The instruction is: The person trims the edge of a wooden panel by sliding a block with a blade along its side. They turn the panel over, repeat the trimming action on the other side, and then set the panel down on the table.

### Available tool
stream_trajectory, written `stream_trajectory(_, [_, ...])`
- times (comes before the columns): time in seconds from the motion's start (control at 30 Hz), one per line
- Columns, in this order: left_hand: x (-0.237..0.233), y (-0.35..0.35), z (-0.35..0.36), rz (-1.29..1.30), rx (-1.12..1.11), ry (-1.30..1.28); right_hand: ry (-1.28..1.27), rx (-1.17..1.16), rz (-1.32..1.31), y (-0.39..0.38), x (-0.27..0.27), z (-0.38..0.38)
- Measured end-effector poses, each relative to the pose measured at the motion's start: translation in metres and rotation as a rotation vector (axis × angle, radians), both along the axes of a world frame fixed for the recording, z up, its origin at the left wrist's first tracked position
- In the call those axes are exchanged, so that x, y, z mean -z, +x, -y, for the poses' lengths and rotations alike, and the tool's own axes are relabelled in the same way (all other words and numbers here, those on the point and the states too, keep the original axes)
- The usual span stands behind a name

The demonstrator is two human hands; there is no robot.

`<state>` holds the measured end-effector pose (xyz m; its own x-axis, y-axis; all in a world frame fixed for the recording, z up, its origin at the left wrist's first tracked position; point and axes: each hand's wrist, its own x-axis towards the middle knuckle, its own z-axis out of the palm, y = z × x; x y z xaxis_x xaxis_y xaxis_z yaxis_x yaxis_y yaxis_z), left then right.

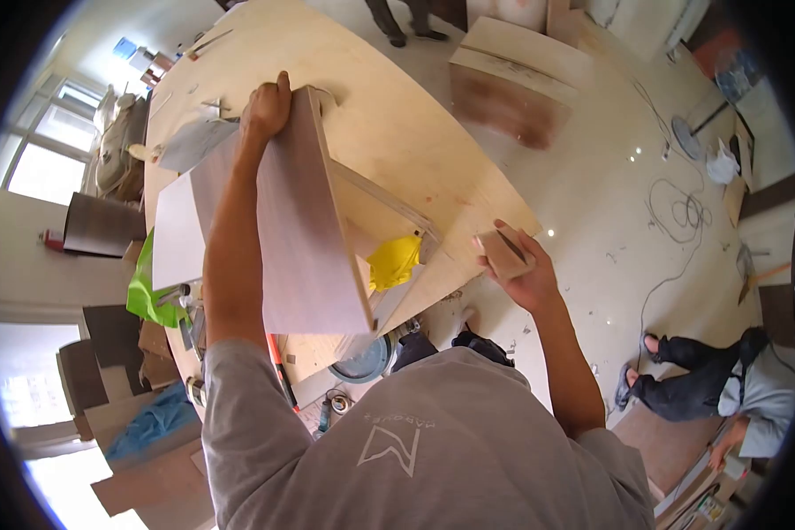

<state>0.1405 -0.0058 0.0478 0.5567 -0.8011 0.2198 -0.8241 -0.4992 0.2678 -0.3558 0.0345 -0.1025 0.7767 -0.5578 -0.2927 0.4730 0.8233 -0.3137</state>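
Note:
My left hand (267,108) is closed on the far top edge of a grey-brown wooden panel (307,212), which stands tilted over the plywood table (406,115). In my right hand (532,281) is a small brown block (506,254), held off the table's right edge with the fingers around it. A yellow cloth (394,262) lies just right of the panel, beside a wooden frame piece (384,196). Left of the panel is a paler board (178,231).
A large cardboard box (517,75) sits on the floor beyond the table. At the lower right is another person (733,380); someone's legs (397,19) show at the top. A cable (680,210) lies on the floor. Green material (150,287) hangs at the table's left edge.

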Motion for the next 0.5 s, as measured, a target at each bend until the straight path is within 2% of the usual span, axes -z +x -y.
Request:
stream_trajectory(0.1, [0.002, 0.029, 0.018, -0.003, -0.073, 0.071, -0.03, -0.085, 0.069, -0.014, -0.001, 0.008])
stream_trajectory(0.17, [0.011, 0.019, 0.028, -0.022, -0.086, 0.118, -0.045, -0.125, 0.095, -0.013, -0.005, 0.015])
stream_trajectory(0.27, [0.038, -0.006, 0.039, -0.137, -0.218, 0.116, -0.057, -0.221, 0.205, 0.013, -0.001, 0.021])
stream_trajectory(0.3, [0.025, -0.036, 0.028, -0.189, -0.234, 0.13, 0.04, -0.172, 0.159, 0.021, 0.005, 0.022])
stream_trajectory(0.33, [0.071, 0.002, 0.042, -0.124, -0.138, 0.113, 0.135, -0.122, 0.117, 0.029, 0.013, 0.023])
stream_trajectory(0.37, [0.05, -0.041, 0.022, -0.113, -0.145, 0.082, 0.228, -0.073, 0.081, 0.036, 0.02, 0.026])
stream_trajectory(0.4, [0.056, -0.051, 0.015, -0.085, -0.194, 0.005, 0.173, -0.051, 0.053, 0.04, 0.023, 0.03])
stream_trajectory(0.43, [0.029, -0.086, 0.0, -0.161, -0.241, 0.008, 0.142, -0.021, 0.005, 0.044, 0.02, 0.037])
stream_trajectory(0.5, [0.034, -0.1, -0.007, -0.211, -0.285, -0.013, 0.096, 0.044, -0.106, 0.047, 0.018, 0.047])
